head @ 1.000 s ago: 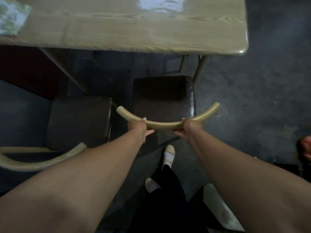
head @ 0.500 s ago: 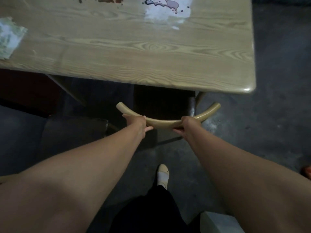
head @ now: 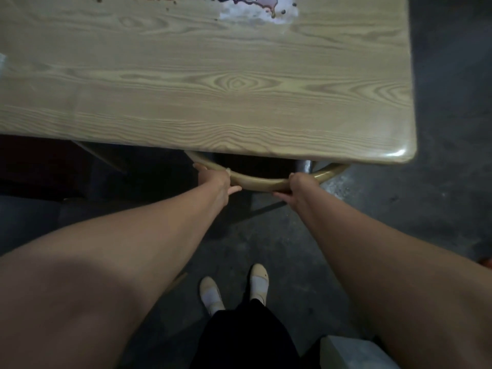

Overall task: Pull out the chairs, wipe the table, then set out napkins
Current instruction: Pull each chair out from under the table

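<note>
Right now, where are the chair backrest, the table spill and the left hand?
chair backrest (head: 262, 184), head view, curved rail between the hands
spill (head: 262, 8), head view, pale wet patch at the far table edge
left hand (head: 217, 182), head view, back of hand

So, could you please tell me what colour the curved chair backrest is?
The curved backrest is pale tan or beige, like light wood; the head view shows it between both hands.

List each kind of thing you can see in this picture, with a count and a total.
Table: 1
Chair: 1
Hands, left hand and right hand: 2
Shoes: 2
Spill: 1
Total: 7
</note>
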Demonstrator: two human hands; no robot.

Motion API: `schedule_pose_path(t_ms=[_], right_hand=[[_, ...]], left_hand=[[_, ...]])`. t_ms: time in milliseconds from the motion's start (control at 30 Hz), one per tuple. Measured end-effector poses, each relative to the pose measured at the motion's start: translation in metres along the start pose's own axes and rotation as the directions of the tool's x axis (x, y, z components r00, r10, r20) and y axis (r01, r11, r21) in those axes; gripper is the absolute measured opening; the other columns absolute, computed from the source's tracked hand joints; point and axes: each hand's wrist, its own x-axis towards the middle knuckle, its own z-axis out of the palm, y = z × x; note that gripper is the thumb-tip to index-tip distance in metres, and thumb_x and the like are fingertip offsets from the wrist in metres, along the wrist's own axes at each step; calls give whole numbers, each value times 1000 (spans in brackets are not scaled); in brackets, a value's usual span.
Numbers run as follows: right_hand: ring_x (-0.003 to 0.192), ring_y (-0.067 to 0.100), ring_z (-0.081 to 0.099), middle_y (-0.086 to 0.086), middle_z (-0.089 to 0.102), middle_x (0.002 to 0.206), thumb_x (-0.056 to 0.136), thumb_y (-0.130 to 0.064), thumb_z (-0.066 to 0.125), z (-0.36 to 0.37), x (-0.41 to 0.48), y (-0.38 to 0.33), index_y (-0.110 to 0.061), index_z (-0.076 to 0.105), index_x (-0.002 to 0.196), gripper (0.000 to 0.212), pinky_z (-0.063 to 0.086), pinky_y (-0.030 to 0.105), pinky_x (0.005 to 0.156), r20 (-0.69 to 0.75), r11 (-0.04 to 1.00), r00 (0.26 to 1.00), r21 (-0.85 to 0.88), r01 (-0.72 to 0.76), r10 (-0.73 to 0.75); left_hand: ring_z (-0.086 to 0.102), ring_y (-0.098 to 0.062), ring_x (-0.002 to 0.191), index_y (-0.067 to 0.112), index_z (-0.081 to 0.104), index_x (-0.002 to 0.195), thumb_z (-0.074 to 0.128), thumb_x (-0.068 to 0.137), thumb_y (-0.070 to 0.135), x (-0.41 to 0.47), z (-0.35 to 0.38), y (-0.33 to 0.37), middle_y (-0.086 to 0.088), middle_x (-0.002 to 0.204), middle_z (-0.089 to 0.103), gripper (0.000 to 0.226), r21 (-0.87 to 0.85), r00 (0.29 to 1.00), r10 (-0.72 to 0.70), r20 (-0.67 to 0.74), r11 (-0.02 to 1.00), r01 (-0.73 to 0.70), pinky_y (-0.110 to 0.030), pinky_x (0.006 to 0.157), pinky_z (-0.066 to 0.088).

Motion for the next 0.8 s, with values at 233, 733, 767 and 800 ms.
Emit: schedule_pose_path(t_ms=[233, 733, 767, 800], right_hand=[[121, 36, 49, 16, 42, 139, 98, -5, 44, 2, -4, -1, -5, 42, 136, 38, 54, 52, 83, 1, 999, 1000, -37, 6, -6], [74, 26, 63, 20, 59, 124, 102, -20, 36, 15, -102, 28, -2, 41, 136, 39, 52, 36, 53, 204, 898, 973, -441, -4, 105], [77, 25, 64, 19, 59, 127, 103, -22, 37, 18, -109, 32, -2, 41, 136, 39, 52, 34, 49, 226, 884, 968, -467, 8, 110], [74, 23, 62, 18, 59, 129, 103, -23, 39, 23, -119, 37, -3, 42, 135, 38, 52, 29, 43, 251, 871, 960, -491, 17, 123]], left_hand=[[56, -34, 121, 41, -1, 151, 52, 94, -1, 0, -1, 1, -6, 154, 30, 89, -9, 1000, -17, 24, 1000, 18, -33, 48, 56], [61, -30, 116, 10, 42, 141, 46, 99, 8, -59, -97, 3, -16, 132, 55, 42, 124, 964, -42, 264, 992, 9, -37, 86, 53], [61, -31, 117, 8, 43, 139, 45, 100, 9, -63, -108, 1, -16, 129, 56, 39, 119, 964, -42, 262, 993, 11, -38, 88, 52], [60, -32, 117, 7, 45, 137, 45, 100, 10, -66, -122, -2, -17, 128, 57, 37, 104, 967, -37, 251, 995, 11, -38, 89, 51]])
